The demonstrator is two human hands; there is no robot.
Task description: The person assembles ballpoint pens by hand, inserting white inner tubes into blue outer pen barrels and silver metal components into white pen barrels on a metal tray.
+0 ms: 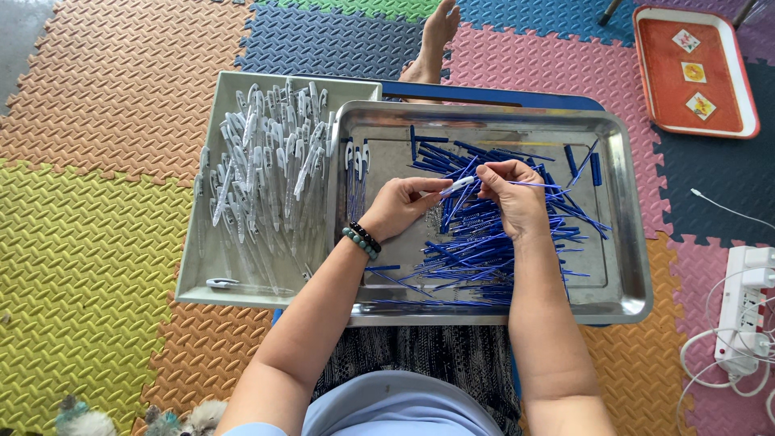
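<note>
Holding a white pen barrel (457,186) over the middle of the steel tray (630,274), left hand (401,206) pinching one end, right hand (510,192) pinching a thin blue refill (539,185) at the other end. Fingers of both hands closed: left on barrel, right on refill. Loose blue refills (484,242) heaped across tray centre and toward its right edge; a few finished white pens (355,157) near tray's left edge. Grey tray (194,282) overlapping the steel tray's left edge, full of white pen barrels (266,169). Blue table edge (517,98) showing past the trays' far side. Orange tray (751,121) with three small cards well apart on the foam-mat floor, far right corner; white power strip (747,311) by the right. Judgement for doing this well: keep barrel steady and level, align refill tip with barrel bore before pushing, grip refill close to the entry point so it doesn't bow, feed straight, no twisting.
</note>
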